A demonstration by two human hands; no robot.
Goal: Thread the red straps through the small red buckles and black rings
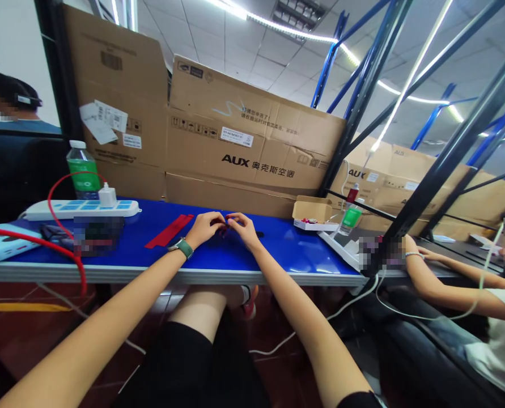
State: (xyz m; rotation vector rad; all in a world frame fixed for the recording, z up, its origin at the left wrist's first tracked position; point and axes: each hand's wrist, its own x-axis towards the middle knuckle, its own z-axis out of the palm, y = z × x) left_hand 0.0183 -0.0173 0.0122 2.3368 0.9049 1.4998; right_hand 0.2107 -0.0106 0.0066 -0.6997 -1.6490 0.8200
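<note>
Smooth forearms (103,327); left hand (203,229) and right hand (244,230) together, pinching a small reddish piece (223,231)

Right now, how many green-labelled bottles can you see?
2: one behind the white power strip on the left, the other just right of the small open box, at. More may be hidden.

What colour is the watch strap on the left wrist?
The strap is green, seen in the head view.

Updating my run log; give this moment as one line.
left hand: at small reddish item, grip unclear | right hand: same | red strip: on blue tabletop, beside left hand | open box: right, red items inside
</note>
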